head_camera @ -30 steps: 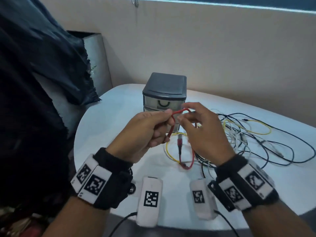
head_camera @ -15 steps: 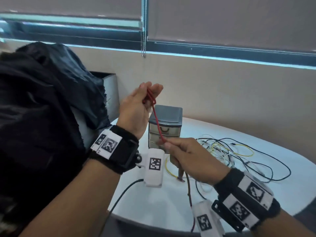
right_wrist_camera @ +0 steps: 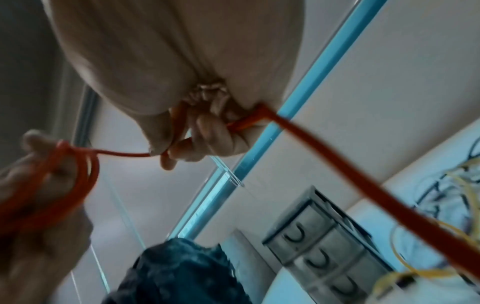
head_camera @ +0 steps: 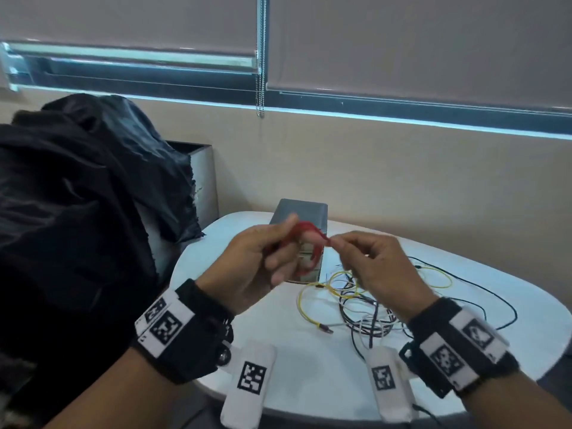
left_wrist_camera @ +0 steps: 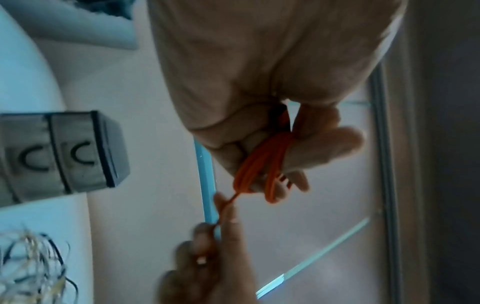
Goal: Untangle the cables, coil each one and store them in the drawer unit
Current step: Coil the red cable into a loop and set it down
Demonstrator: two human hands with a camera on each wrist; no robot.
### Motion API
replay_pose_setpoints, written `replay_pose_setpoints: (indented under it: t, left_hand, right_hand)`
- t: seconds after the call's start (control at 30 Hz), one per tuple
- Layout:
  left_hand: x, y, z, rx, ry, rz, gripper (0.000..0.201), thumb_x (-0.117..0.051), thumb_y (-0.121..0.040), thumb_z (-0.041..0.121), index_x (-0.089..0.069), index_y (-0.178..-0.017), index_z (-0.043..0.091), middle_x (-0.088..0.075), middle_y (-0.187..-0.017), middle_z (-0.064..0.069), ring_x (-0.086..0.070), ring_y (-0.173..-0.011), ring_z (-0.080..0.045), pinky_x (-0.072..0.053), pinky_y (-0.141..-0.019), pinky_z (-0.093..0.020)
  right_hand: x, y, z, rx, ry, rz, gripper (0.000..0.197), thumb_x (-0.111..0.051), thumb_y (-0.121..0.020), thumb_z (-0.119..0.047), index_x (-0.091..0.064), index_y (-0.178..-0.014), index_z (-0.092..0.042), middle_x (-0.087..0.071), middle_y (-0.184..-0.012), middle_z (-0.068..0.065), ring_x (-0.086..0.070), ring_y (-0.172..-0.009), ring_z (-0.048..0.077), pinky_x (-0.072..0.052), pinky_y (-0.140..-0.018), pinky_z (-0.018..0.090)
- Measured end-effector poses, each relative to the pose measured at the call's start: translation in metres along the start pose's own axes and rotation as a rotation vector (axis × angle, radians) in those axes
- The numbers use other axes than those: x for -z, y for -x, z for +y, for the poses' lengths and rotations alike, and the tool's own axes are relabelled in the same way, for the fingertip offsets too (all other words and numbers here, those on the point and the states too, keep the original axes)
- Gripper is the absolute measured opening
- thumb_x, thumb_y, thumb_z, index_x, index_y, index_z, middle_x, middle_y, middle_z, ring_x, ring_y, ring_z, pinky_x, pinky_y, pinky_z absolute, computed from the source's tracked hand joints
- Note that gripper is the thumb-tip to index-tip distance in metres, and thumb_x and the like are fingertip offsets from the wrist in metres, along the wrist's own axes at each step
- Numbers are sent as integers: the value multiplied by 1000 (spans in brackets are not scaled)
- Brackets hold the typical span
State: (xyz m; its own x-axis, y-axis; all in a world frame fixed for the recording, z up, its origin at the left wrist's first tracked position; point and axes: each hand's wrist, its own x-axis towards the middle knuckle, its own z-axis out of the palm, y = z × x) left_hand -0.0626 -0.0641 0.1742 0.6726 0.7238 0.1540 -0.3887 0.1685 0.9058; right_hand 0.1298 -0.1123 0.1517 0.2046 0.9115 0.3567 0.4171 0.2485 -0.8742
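Red cable [head_camera: 310, 243] held up in front of the drawer unit [head_camera: 305, 212], above the white table [head_camera: 309, 360], wound into several loops. Loops gripped by the left hand [head_camera: 257, 274], thumb and curled fingers closed round the bundle; seen from the left wrist as orange-red turns [left_wrist_camera: 259, 164] wrapped over the fingertips. A short strand stretched from the loops across to the right hand [head_camera: 380, 274], pinched between thumb and forefinger, the other fingers curled in. From the right wrist, the same strand [right_wrist_camera: 124, 153] running taut between the two hands, and a longer blurred length [right_wrist_camera: 337, 164] trailing away from the right hand toward the table, passing in front of the drawer unit [right_wrist_camera: 319, 246]. Drawer unit upright at the far edge of the table, dark lid on top, drawers closed as far as visible. To the right of the drawer unit, lying on the table: a loose tangle of yellow cable [head_camera: 334, 292], black cable [head_camera: 464, 289] and white cable [head_camera: 371, 323], overlapping one another. To the left of the drawer unit, off the table, a heap of black cloth [head_camera: 77, 227]. Behind the drawer unit, a beige wall [head_camera: 402, 181] beneath a window with lowered blinds [head_camera: 402, 41].
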Motion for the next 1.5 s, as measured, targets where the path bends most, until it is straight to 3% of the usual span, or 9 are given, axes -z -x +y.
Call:
replay_pose_setpoints:
  t: [0.2,0.33,0.47,0.67,0.87,1.07,1.2,1.33,1.5]
  left_hand:
    - [26,-14,0,-244,241,260,33,-40,-103,20,-66,-102,0,-63,-65,1,-72,-76,-16,-58,-79,-23]
    - [46,-18,-30,-260,-396,367,26,-39,-107,16,-64,-98,15,-70,-66,7,-72,-88,-19,-49,-80,-22]
    - [49,-4,-63,-133,-840,69,38,-41,-102,34,-65,-84,10,-64,-63,8,-62,-69,-18,-49,-77,-40]
    - [42,6,-59,91,-252,-90,44,-44,-102,35,-75,-91,5,-31,-48,0,-45,-44,-18,-51,-80,-31]
    - [73,-26,-78,-48,270,345,46,-35,-105,26,-66,-102,-7,-33,-53,0,-47,-48,-16,-48,-92,-34]
    - [109,-54,-129,-73,-333,480,41,-29,-110,23,-67,-106,7,-59,-64,-2,-69,-76,-25,-50,-83,-30]
    - [100,-49,-156,81,-743,177,46,-37,-107,36,-68,-81,15,-58,-53,3,-55,-54,-19,-45,-63,-34]
    - [87,-54,-152,293,-294,64,60,-42,-95,47,-67,-68,0,-33,-40,-1,-24,-45,-20,-32,-43,-21]
    - [86,-68,-161,279,88,177,43,-53,-88,41,-61,-64,5,-21,-41,3,-29,-35,-13,-47,-55,-21]
  right_hand:
    - [-50,44,32,-94,58,-257,22,-52,-102,-18,-73,-98,-20,-44,-51,-10,-37,-45,2,-31,-49,17]
    - [-60,66,11,-58,40,-369,16,-52,-102,-21,-68,-99,-25,-42,-54,-10,-35,-54,11,-28,-50,22]
    - [-38,44,-14,62,58,-209,21,-56,-98,-12,-72,-86,-15,-69,-68,-5,-54,-57,6,-41,-60,15]
    - [-37,16,23,-15,-103,-37,15,-65,-93,-13,-78,-84,-14,-68,-61,-4,-56,-57,2,-44,-59,14]
    - [-73,22,101,-236,-102,-102,20,-57,-99,-19,-77,-95,-21,-46,-47,-9,-38,-45,4,-31,-50,16]
    - [-81,45,102,-143,144,-514,20,-49,-102,-33,-68,-101,-27,-52,-57,-17,-42,-53,3,-31,-53,16]
    - [-56,19,102,15,125,-180,25,-47,-99,-32,-69,-87,-25,-58,-65,-16,-51,-60,3,-37,-56,16]
    - [-63,8,140,-96,-74,1,22,-52,-102,-22,-72,-97,-16,-72,-91,-3,-68,-89,16,-59,-75,33]
    - [-80,11,147,-317,-405,101,25,-49,-102,-13,-73,-95,-13,-73,-87,8,-68,-73,16,-59,-62,30]
